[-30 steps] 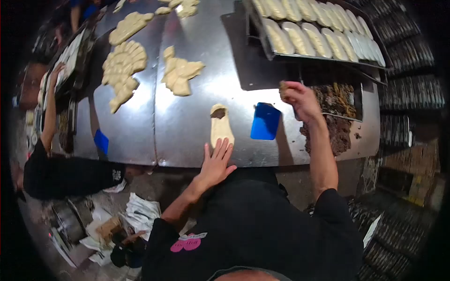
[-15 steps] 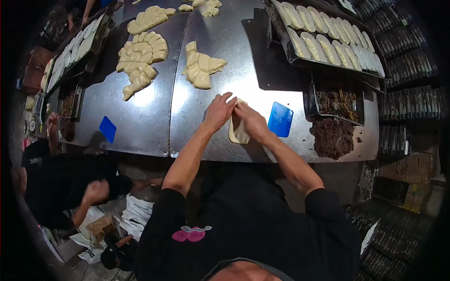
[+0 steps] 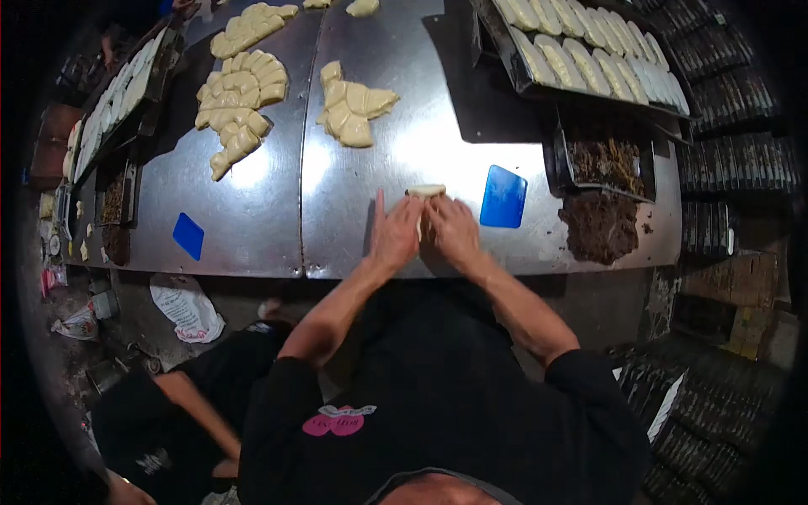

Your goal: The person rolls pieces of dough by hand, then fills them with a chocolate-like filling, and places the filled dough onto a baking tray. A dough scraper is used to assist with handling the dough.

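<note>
A pale piece of dough [image 3: 427,190] lies near the front edge of the metal table, its far end rolled into a short crosswise log. My left hand [image 3: 394,234] grips its left side with bent fingers, one finger sticking out away from it. On the other side my right hand [image 3: 455,234] has its fingertips curled over the roll, close beside the left. A strip of dough shows between the two hands; most of the rest is hidden under them. To the right of my right hand lies a blue plastic scraper [image 3: 504,197].
Scored dough clusters [image 3: 353,105] lie farther back and left [image 3: 244,82]. On the right are a tray of shaped dough [image 3: 581,59], a box of brown filling [image 3: 606,160] and a dark filling heap [image 3: 599,227]. A second scraper [image 3: 188,236] lies left. A co-worker [image 3: 172,404] bends low at left.
The dough was a long flat strip; its far end is now rolled up. My hands have turned from overlapping to side by side. The co-worker at left has bent lower, away from the table.
</note>
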### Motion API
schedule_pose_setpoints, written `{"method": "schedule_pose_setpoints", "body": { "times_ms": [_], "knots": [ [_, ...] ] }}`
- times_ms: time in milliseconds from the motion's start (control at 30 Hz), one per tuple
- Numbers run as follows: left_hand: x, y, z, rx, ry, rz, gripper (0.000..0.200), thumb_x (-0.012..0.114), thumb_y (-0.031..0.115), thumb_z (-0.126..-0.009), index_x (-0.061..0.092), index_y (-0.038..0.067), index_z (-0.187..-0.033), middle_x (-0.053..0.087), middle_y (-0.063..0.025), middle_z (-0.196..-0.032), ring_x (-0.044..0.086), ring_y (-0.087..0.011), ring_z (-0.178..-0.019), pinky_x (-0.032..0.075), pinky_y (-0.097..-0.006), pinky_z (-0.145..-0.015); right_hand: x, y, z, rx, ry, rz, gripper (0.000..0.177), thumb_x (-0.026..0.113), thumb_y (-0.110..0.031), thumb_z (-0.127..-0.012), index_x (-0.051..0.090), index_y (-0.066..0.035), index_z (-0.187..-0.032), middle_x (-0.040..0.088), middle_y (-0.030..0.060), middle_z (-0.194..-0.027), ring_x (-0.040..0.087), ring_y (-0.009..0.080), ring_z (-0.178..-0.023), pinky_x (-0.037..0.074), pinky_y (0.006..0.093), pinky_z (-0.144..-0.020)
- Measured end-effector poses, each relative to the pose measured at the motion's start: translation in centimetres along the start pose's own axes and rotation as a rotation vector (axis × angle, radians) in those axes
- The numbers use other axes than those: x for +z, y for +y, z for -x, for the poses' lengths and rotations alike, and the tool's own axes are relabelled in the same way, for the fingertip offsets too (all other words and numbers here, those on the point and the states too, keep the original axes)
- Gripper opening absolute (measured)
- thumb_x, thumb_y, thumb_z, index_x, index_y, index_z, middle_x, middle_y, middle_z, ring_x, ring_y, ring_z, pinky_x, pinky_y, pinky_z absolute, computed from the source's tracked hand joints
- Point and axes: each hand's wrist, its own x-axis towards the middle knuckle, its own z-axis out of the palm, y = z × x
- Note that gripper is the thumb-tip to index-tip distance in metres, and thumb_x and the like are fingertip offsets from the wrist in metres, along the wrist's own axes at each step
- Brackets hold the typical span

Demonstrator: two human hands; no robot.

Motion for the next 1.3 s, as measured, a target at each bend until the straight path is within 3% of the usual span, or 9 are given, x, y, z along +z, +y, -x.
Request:
{"method": "schedule_pose_setpoints", "body": {
  "times_ms": [67, 100, 167, 367, 467, 567, 833, 967, 1300],
  "knots": [
    [-1.2, -0.4, -1.4, 0.001, 0.045, 0.102, 0.055, 0.054, -0.004, -0.074, 0.047, -0.002, -0.129, 0.054, -0.0166, -0.125, 0.048, -0.0296, -0.124, 0.017, -0.0586, -0.112, 0.0, 1.1, -1.1, 0.274, -0.350, -0.218, 0.034, 0.060, -0.006, -0.077, 0.062, -0.004, -0.111, 0.059, 0.0176, -0.113, 0.059, 0.0321, -0.101, 0.045, 0.0434, -0.089],
    [-1.4, -0.9, -2.1, 0.001, 0.107, 0.200, 0.056, 0.052, -0.005, -0.073, 0.046, -0.003, -0.129, 0.055, -0.0168, -0.124, 0.048, -0.0306, -0.124, 0.016, -0.0601, -0.112, 0.3, 1.0, -1.5, 0.280, -0.347, -0.221, 0.034, 0.060, -0.006, -0.077, 0.062, -0.004, -0.111, 0.059, 0.0176, -0.113, 0.059, 0.0321, -0.101, 0.045, 0.0434, -0.089],
    [-0.2, -0.4, -1.6, 0.038, 0.174, 0.124, 0.056, 0.051, -0.006, -0.073, 0.047, -0.004, -0.129, 0.053, -0.0173, -0.129, 0.046, -0.0315, -0.127, 0.017, -0.0610, -0.111, 0.5, 0.5, -1.5, 0.032, 0.199, -0.072, 0.034, 0.060, -0.006, -0.077, 0.062, -0.004, -0.110, 0.060, 0.0174, -0.112, 0.057, 0.0324, -0.102, 0.044, 0.0428, -0.089],
    [1.0, 0.6, 3.8, 0.172, -0.019, 0.008, 0.049, 0.056, -0.001, -0.076, 0.051, -0.003, -0.125, 0.051, -0.0163, -0.134, 0.043, -0.0279, -0.131, 0.017, -0.0609, -0.112, 1.1, -1.2, 4.5, -0.058, 0.057, 0.104, 0.036, 0.059, -0.006, -0.078, 0.060, 0.001, -0.113, 0.058, 0.0143, -0.116, 0.057, 0.0296, -0.102, 0.041, 0.0418, -0.091],
    [-0.7, 0.9, 2.2, 0.112, 0.060, 0.111, 0.048, 0.054, -0.005, -0.076, 0.054, -0.002, -0.123, 0.056, -0.0143, -0.127, 0.047, -0.0279, -0.127, 0.018, -0.0612, -0.111, -0.7, -1.5, 2.7, 0.206, -0.132, -0.159, 0.035, 0.058, -0.006, -0.078, 0.060, 0.001, -0.112, 0.057, 0.0142, -0.115, 0.056, 0.0291, -0.103, 0.041, 0.0406, -0.090],
    [-0.8, 1.5, 2.1, 0.095, 0.156, 0.094, 0.041, 0.054, -0.005, -0.076, 0.057, -0.002, -0.117, 0.057, -0.0143, -0.127, 0.048, -0.0285, -0.126, 0.018, -0.0610, -0.111, 0.6, -1.6, 2.4, 0.011, 0.112, 0.018, 0.037, 0.058, -0.008, -0.078, 0.059, 0.002, -0.114, 0.055, 0.0155, -0.118, 0.055, 0.0302, -0.105, 0.041, 0.0400, -0.090],
    [-0.7, 2.1, 5.2, 0.098, -0.005, 0.104, 0.042, 0.053, -0.004, -0.076, 0.059, -0.002, -0.117, 0.056, -0.0140, -0.129, 0.048, -0.0250, -0.127, 0.017, -0.0599, -0.111, 0.2, -3.1, 6.3, 0.126, -0.159, -0.084, 0.043, 0.057, -0.006, -0.079, 0.056, 0.003, -0.121, 0.054, 0.0168, -0.122, 0.052, 0.0299, -0.114, 0.039, 0.0426, -0.092],
    [-0.6, 2.5, 4.6, 0.150, 0.103, 0.054, 0.038, 0.054, -0.003, -0.076, 0.060, 0.000, -0.113, 0.059, -0.0124, -0.125, 0.051, -0.0246, -0.123, 0.019, -0.0572, -0.111, 0.0, -4.3, 5.7, 0.079, 0.106, 0.097, 0.031, 0.057, -0.005, -0.079, 0.062, -0.002, -0.109, 0.059, 0.0091, -0.109, 0.057, 0.0257, -0.100, 0.041, 0.0405, -0.085],
    [-1.0, 1.7, 5.6, 0.241, 0.110, 0.095, 0.036, 0.060, 0.003, -0.074, 0.062, 0.000, -0.109, 0.060, -0.0131, -0.121, 0.053, -0.0252, -0.119, 0.023, -0.0535, -0.112, 0.3, -4.9, 7.7, 0.151, 0.008, 0.068, 0.043, 0.057, -0.004, -0.075, 0.058, 0.000, -0.118, 0.055, 0.0139, -0.116, 0.054, 0.0303, -0.104, 0.040, 0.0431, -0.086]
  ]
}}
